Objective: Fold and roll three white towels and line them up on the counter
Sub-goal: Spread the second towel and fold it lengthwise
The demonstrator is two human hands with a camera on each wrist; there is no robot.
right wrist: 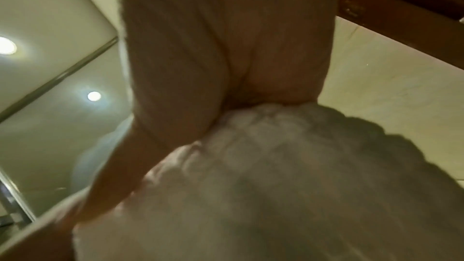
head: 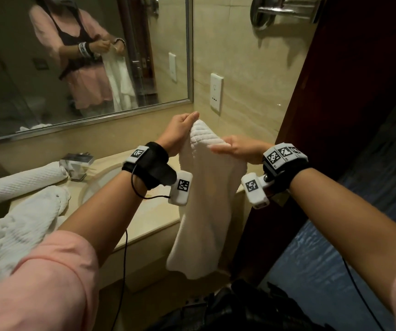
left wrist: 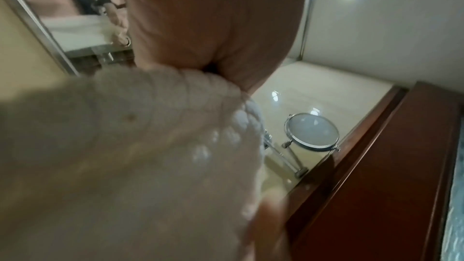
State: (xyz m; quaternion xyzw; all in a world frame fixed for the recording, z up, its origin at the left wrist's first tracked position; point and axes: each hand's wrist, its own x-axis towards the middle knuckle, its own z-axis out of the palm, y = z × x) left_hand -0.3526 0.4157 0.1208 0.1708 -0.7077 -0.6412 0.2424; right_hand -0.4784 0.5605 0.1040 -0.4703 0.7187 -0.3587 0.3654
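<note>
A white ribbed towel (head: 206, 211) hangs in the air in front of the counter's right end. My left hand (head: 182, 130) pinches its top corner up near the wall. My right hand (head: 235, 148) holds the top edge a little lower and to the right, its fingers pointing left and blurred. In the left wrist view the towel (left wrist: 150, 146) bunches under the palm of my left hand (left wrist: 213, 27). The right wrist view shows the towel (right wrist: 276, 186) below my right hand (right wrist: 226, 47), thumb along it. A rolled towel (head: 25, 181) lies at the counter's back left. In front of it sprawls a loose towel (head: 25, 223).
A beige counter (head: 149, 223) holds a sink (head: 101, 180) with a chrome faucet (head: 77, 163) behind it. Above hangs a wall mirror (head: 84, 56). A dark wooden door frame (head: 323, 115) stands close on the right, with a wall socket (head: 216, 93) beside it.
</note>
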